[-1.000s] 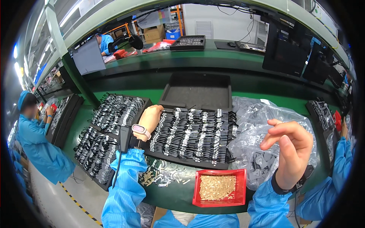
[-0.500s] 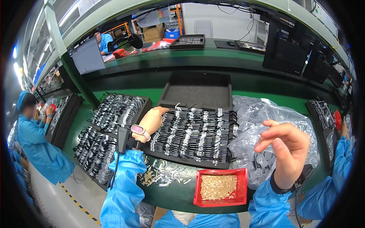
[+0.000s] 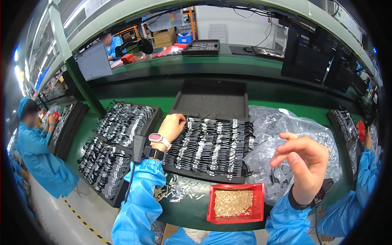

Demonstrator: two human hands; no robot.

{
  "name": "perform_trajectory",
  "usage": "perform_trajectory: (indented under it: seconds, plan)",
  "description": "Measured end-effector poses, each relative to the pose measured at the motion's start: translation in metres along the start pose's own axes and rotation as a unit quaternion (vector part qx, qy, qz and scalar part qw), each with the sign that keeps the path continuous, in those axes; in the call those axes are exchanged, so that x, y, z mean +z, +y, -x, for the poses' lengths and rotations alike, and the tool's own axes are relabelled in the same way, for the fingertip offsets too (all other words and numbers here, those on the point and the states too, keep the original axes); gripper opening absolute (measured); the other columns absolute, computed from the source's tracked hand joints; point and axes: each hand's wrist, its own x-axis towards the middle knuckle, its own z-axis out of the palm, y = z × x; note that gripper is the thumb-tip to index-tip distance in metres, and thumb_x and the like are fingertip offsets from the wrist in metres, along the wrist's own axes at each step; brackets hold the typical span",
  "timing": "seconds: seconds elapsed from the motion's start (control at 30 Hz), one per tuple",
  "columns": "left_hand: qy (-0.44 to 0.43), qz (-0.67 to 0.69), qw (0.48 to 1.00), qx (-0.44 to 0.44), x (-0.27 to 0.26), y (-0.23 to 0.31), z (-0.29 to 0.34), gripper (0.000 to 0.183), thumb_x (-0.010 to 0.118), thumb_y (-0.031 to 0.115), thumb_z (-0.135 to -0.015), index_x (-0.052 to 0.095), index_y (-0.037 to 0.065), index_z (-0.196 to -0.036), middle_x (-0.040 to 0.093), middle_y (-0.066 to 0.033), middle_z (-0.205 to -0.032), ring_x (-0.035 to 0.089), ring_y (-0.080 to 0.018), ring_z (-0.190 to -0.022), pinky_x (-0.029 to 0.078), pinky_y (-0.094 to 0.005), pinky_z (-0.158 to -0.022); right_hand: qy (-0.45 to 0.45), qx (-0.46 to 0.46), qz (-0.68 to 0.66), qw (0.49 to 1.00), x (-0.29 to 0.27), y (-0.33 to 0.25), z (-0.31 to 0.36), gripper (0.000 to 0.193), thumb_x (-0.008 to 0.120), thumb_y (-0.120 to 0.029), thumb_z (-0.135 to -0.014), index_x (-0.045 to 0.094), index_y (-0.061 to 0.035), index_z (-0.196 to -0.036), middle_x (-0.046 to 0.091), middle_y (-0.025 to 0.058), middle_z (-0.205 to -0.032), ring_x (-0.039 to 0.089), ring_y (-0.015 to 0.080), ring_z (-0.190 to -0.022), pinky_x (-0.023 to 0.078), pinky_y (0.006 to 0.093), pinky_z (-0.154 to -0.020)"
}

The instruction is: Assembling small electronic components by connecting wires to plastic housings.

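Note:
My left hand (image 3: 171, 127), with a watch at the wrist, reaches over the far left corner of a black foam tray (image 3: 196, 173). Its fingers are curled down and closed by the rows of small black-and-silver cable parts (image 3: 208, 143); whatever they pinch is hidden. My right hand (image 3: 304, 163) hovers above a clear plastic bag (image 3: 314, 126), fingers bent but apart, with nothing visible in them. Grey flat pieces (image 3: 281, 179) lie inside the bag. In front of the tray stands a red bin (image 3: 236, 221) of small gold-coloured pieces (image 3: 233, 203).
Small silver strips (image 3: 179, 190) lie scattered before the tray. Two more trays of cable parts (image 3: 124, 122) stand at the left. An unfilled black tray (image 3: 210, 98) sits behind. Co-workers in blue (image 3: 41, 143) work at both sides; monitors (image 3: 308, 53) hang at the upper right.
My left hand has shifted slightly right, and its outstretched fingers have curled down at the tray's far left corner. My right hand has moved only slightly to the left.

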Motion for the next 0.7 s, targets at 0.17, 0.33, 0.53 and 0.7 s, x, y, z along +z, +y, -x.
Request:
perform_trajectory:
  seconds: [0.17,0.33,0.53,0.7]
  plan:
    - [-0.008,-0.011,1.000,0.022,-0.005,-0.001,0.000,0.010,0.059,0.005,-0.073,0.063,0.000,-0.080,0.062,-0.0155,-0.075,0.061,-0.0294,-0.070,0.048,-0.0335,-0.066,0.001,-0.001,0.002,1.000,-0.002,0.000,0.000,0.014,0.055,-0.007,-0.072,0.062,0.0014,-0.080,0.064,0.0090,-0.064,0.063,0.0174,-0.067,0.035,0.0387,-0.089]
    - [-0.030,0.015,0.998,0.045,-0.010,-0.003,0.006,0.012,0.057,0.005,-0.073,0.062,0.000,-0.083,0.062,-0.0162,-0.083,0.060,-0.0297,-0.077,0.047,-0.0340,-0.069,-0.011,0.005,0.002,1.000,-0.001,-0.002,-0.001,0.013,0.055,-0.007,-0.072,0.062,0.0008,-0.080,0.065,0.0081,-0.065,0.063,0.0170,-0.067,0.035,0.0389,-0.089]
    - [-0.060,0.035,0.997,0.039,-0.015,0.004,0.009,0.017,0.055,0.006,-0.074,0.059,0.001,-0.089,0.061,-0.0160,-0.087,0.058,-0.0315,-0.085,0.046,-0.0359,-0.076,-0.014,0.000,0.008,1.000,0.000,0.000,-0.001,0.013,0.055,-0.007,-0.072,0.062,0.0005,-0.080,0.065,0.0082,-0.064,0.062,0.0166,-0.066,0.035,0.0394,-0.090]
    - [-0.065,0.067,0.995,0.028,-0.019,0.005,0.014,0.017,0.054,0.004,-0.073,0.058,0.001,-0.089,0.061,-0.0157,-0.087,0.058,-0.0311,-0.084,0.046,-0.0359,-0.077,-0.023,-0.003,0.005,1.000,0.003,0.001,-0.002,0.013,0.056,-0.007,-0.072,0.063,0.0002,-0.080,0.065,0.0075,-0.064,0.062,0.0162,-0.066,0.035,0.0395,-0.089]
